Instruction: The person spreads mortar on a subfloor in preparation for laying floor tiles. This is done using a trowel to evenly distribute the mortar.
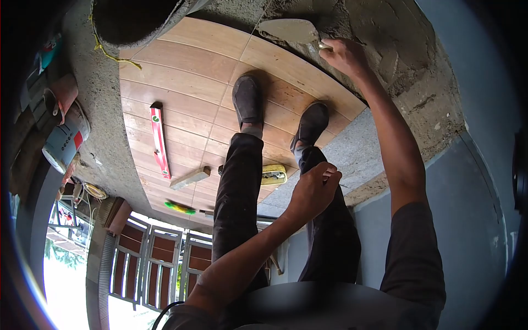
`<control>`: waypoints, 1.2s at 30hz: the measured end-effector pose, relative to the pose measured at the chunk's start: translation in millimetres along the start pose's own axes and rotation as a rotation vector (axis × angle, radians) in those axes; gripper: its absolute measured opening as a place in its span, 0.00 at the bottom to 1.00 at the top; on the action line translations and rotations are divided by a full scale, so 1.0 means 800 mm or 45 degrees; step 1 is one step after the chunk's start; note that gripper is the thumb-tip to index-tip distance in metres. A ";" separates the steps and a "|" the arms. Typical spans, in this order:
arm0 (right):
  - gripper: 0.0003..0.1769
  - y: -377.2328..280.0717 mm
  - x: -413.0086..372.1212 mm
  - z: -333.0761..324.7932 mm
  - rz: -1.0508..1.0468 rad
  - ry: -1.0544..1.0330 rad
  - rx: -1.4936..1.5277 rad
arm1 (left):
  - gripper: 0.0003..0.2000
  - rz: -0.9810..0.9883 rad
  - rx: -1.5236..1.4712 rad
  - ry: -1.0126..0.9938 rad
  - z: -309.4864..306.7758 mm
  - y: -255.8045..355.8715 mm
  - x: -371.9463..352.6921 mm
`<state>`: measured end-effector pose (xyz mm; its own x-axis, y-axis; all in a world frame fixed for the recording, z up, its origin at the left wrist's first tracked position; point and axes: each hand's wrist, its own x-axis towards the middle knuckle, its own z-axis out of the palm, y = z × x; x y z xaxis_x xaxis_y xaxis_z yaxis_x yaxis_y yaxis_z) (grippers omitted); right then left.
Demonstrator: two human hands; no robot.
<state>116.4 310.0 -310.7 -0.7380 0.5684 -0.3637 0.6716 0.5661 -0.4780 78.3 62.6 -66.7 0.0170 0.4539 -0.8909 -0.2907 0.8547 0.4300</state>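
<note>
My right hand [345, 56] grips a trowel [289, 30] by its handle, the flat blade pointing left over the far edge of the tiles. Wet grey mortar [393, 41] is spread beside and beyond that hand. My left hand [314, 192] is curled closed in front of my right leg, with nothing visible in its fingers. Both my shoes [248, 102] stand on wood-look floor tiles [181, 60]. Near my left hand, a yellow tray-like container [274, 175] with something dark inside lies between my legs.
A red and white spirit level [158, 140] lies on the tiles near a light block [191, 178] and a green-yellow object [180, 208]. A large dark bucket [137, 22] stands at top left. A white pail [63, 146], a blue-grey wall [489, 99] and a gate [162, 258] border the area.
</note>
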 end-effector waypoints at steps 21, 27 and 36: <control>0.20 -0.016 0.022 -0.013 0.003 -0.192 -0.144 | 0.17 -0.027 0.024 -0.017 0.003 -0.001 0.005; 0.18 -0.006 0.006 0.009 -0.072 0.022 -0.086 | 0.16 -0.030 0.025 -0.019 0.006 0.003 0.006; 0.15 -0.001 -0.009 0.028 -0.157 0.209 0.027 | 0.16 -0.035 0.033 -0.025 0.006 0.002 0.005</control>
<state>119.6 291.9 -325.6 -0.7927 0.5862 -0.1675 0.5741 0.6255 -0.5284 82.5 66.9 -68.8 0.0436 0.4351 -0.8993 -0.2654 0.8729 0.4094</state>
